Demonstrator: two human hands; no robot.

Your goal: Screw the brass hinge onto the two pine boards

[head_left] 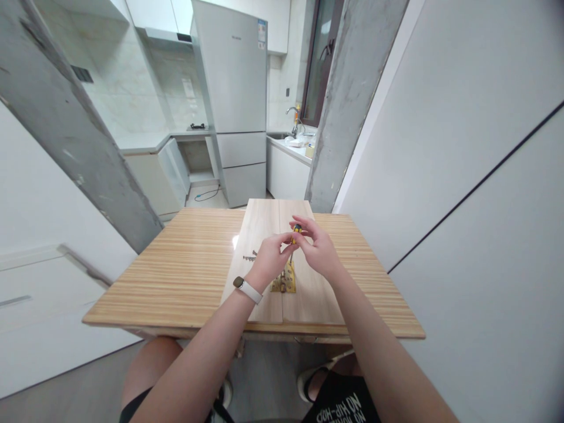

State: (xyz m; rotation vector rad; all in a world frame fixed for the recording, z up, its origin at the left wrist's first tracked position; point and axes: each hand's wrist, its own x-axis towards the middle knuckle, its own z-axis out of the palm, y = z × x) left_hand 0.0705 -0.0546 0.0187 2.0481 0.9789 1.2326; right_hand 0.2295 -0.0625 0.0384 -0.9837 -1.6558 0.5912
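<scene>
Over the gold hinge [289,278], left hand [272,257] and right hand [321,248] curled inward, pinching a yellow-black screwdriver [297,228]

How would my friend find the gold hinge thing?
On the striped wooden table lie two pale boards, side by side. Follow the seam between them to its near half, where the hinge lies across it. It's the gold-coloured plate dotted with small marks, unlike the thin dark screws to its left.

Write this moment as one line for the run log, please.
left hand: at screwdriver | right hand: holding screwdriver handle | gold hinge: across board seam | screws: lying on left board
</scene>
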